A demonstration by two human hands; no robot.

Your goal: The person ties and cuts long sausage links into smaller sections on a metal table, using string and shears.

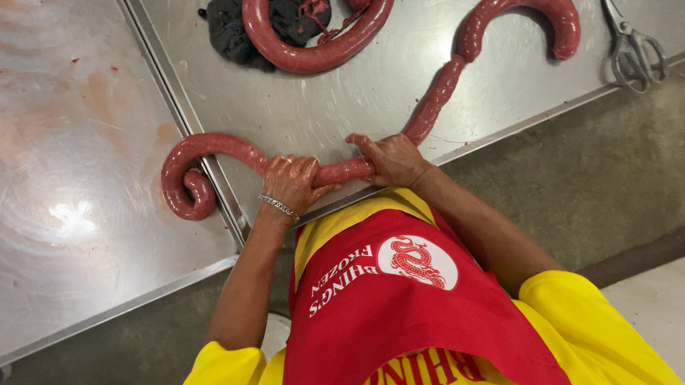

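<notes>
Both hands grip one long dark-red sausage (341, 171) at the near edge of the steel table (369, 97). The left hand (291, 183), with a metal bracelet (279, 207) at the wrist, wraps over the sausage, its fingers (288, 169) curled and pressed together around the casing. The right hand (394, 160) sits just beside it, fingers closed on the sausage with one fingertip raised toward the table's middle; a short stretch of sausage shows between the two hands.

From the left hand the sausage runs across the seam onto the neighbouring steel table (61, 191), arches, and curls back into a small coil near that table's right edge. From the right hand it climbs diagonally toward the far edge, narrows at a pinched link, then bends into a hook that ends near the far right corner.

A second thick sausage (319, 53) lies in a curve at the far edge, draped over a dark cloth (232, 26) with a tangle of red string (315, 6). Metal scissors (630, 41) rest near the right edge, well apart from the hands. The person wears a yellow shirt (591, 320) under a red apron (396, 315). Below the table's edge shows the grey concrete floor (630, 162).
</notes>
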